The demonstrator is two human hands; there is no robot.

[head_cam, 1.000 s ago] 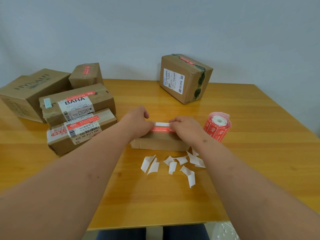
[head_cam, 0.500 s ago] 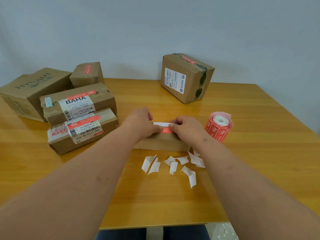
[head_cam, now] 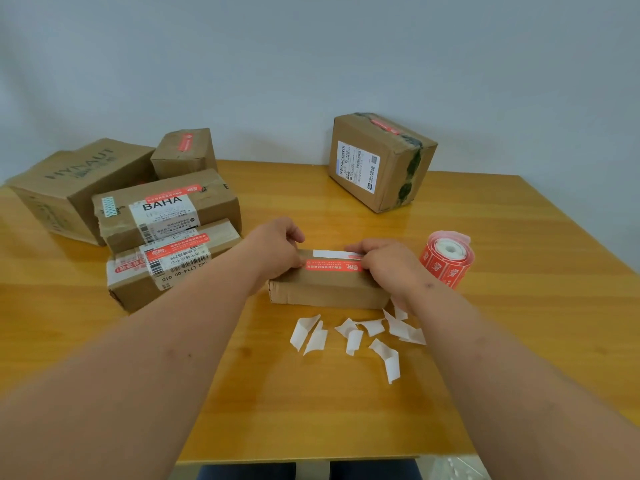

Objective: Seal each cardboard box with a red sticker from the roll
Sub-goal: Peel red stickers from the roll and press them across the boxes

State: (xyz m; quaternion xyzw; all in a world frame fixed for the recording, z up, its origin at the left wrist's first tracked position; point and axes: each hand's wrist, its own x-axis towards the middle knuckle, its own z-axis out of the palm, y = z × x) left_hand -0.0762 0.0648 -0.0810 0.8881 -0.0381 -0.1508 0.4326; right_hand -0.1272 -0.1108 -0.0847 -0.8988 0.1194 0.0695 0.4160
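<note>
A small flat cardboard box lies in the middle of the table, with a red sticker along its top beside a white label. My left hand grips the box's left end, its fingers curled over the far edge and its thumb on the sticker's left end. At the right end my right hand curls over the box and covers the sticker's right end. The red sticker roll stands just right of that hand.
Several white backing scraps lie in front of the box. Stickered boxes are stacked at the left: a BAHA box, a flat one, a small one and a large one. Another box stands at the back of the wooden table.
My hands have slid apart along the top of the box, and more of the red sticker shows between them than half a second ago.
</note>
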